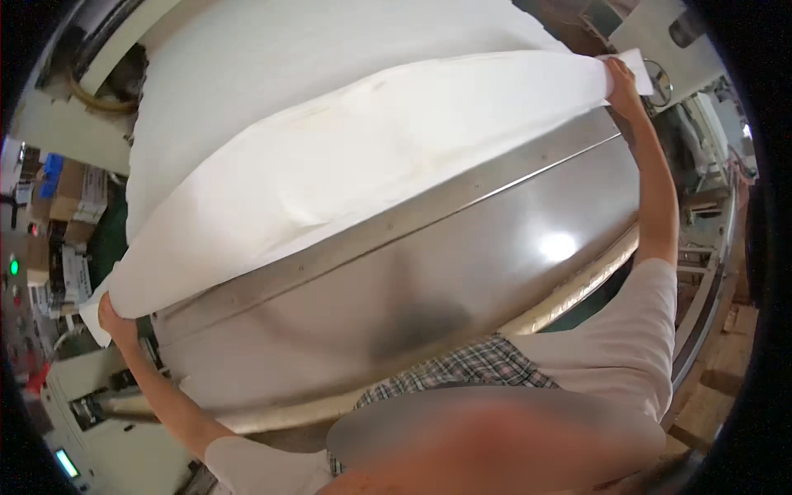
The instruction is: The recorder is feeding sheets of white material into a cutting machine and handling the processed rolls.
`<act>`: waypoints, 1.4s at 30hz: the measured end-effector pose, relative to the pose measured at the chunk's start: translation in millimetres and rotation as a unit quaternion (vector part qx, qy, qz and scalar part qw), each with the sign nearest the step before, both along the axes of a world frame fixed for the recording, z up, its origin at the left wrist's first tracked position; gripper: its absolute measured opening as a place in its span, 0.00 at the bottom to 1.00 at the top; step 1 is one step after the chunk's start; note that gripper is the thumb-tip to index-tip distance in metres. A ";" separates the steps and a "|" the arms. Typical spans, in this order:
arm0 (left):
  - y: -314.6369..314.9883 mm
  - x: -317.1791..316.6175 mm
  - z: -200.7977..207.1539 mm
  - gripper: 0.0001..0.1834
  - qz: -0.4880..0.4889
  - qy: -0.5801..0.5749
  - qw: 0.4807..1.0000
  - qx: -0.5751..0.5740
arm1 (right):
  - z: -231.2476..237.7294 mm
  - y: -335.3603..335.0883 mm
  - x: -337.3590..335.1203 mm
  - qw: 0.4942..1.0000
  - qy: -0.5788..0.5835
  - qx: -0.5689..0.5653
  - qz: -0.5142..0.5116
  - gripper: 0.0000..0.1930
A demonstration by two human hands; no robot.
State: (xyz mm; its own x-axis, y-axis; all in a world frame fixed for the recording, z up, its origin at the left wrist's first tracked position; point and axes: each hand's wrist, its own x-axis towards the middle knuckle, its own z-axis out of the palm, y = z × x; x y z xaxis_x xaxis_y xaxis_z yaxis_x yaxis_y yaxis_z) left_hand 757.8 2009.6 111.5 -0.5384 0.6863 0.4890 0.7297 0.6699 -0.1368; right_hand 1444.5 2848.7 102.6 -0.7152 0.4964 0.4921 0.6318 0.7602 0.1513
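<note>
A wide white sheet (pixel 330 157), cloth or paper I cannot tell, spans nearly the whole width between my outstretched arms. My left hand (pixel 118 320) is closed round its left end, low at the left. At the far upper right, my right hand (pixel 623 87) grips the other end, and a short flap sticks out past the fingers. Between the hands the sheet bows upward, with a few creases along its middle. Its lower edge lies over or just above a shiny metal plate (pixel 412 256). Behind it spreads a larger white expanse (pixel 330 41) of similar material.
A gold-coloured roller or tube (pixel 577 289) runs along the plate's near edge. Pale machine housings stand at both sides, with a handwheel (pixel 657 82) beside my right hand. Cardboard boxes (pixel 78 194) are stacked at the left, near a panel with a green light (pixel 14 266).
</note>
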 end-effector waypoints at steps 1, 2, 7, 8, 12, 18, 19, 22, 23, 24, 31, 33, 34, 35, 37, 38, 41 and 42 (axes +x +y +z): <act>-6.7 11.8 5.0 0.27 0.003 0.010 1.000 -0.002 | 1.5 -7.4 17.0 1.000 -0.003 0.014 0.012 0.27; -16.6 23.2 6.9 0.27 0.016 0.005 1.000 0.002 | -1.2 -15.3 31.6 0.999 -0.020 0.036 -0.006 0.27; -70.6 94.9 -21.8 0.28 0.047 0.003 0.998 -0.051 | -45.2 -65.6 104.7 0.994 -0.089 -0.034 -0.058 0.27; -84.3 104.4 -29.1 0.28 0.068 -0.057 0.995 -0.045 | -57.6 -79.2 110.4 0.991 -0.117 -0.028 -0.059 0.28; -123.9 162.7 -73.8 0.27 0.105 -0.058 0.988 -0.094 | -96.5 -118.5 145.2 0.988 -0.128 -0.080 -0.028 0.27; -162.7 216.9 -115.4 0.28 0.211 -0.163 0.950 -0.162 | -135.6 -171.4 173.5 0.970 -0.185 -0.146 -0.063 0.26; -164.8 219.4 -116.3 0.29 0.201 -0.157 0.954 -0.161 | -136.8 -177.4 174.1 0.954 -0.217 -0.181 -0.097 0.26; -167.6 219.4 -111.4 0.29 0.217 -0.192 0.938 -0.191 | -123.9 -178.8 177.8 0.953 -0.225 -0.186 -0.077 0.27; -167.7 217.3 -105.9 0.29 0.203 -0.201 0.937 -0.200 | -116.5 -174.0 183.3 0.945 -0.243 -0.197 -0.098 0.27; -167.4 213.9 -99.4 0.29 0.183 -0.217 0.935 -0.211 | -107.4 -166.7 188.4 0.948 -0.233 -0.211 -0.044 0.24; -130.9 145.4 -76.7 0.33 0.240 -0.405 0.771 -0.428 | -97.8 -51.8 176.8 0.798 -0.520 -0.294 -0.081 0.25; -101.1 118.8 -103.0 0.31 0.253 -0.415 0.740 -0.465 | -127.8 -29.2 136.1 0.787 -0.536 -0.300 -0.055 0.22; -85.3 102.8 -114.0 0.29 0.217 -0.425 0.704 -0.526 | -128.0 -23.3 124.6 0.775 -0.547 -0.308 -0.071 0.22; -70.8 87.8 -127.1 0.27 0.168 -0.441 0.676 -0.566 | -139.0 -13.0 104.2 0.745 -0.581 -0.307 -0.113 0.22; -58.6 75.9 -140.2 0.24 0.208 -0.448 0.689 -0.531 | -156.9 -2.8 87.6 0.736 -0.574 -0.321 -0.161 0.22; -52.9 74.7 -145.8 0.22 0.219 -0.458 0.697 -0.506 | -161.7 1.8 88.5 0.758 -0.535 -0.336 -0.165 0.21; -40.6 91.4 -144.5 0.20 0.100 -0.403 0.799 -0.435 | -169.9 15.6 112.4 0.787 -0.419 -0.417 -0.180 0.18; -38.2 105.1 -137.4 0.21 0.150 -0.379 0.831 -0.379 | -171.4 21.8 117.5 0.818 -0.365 -0.416 -0.160 0.18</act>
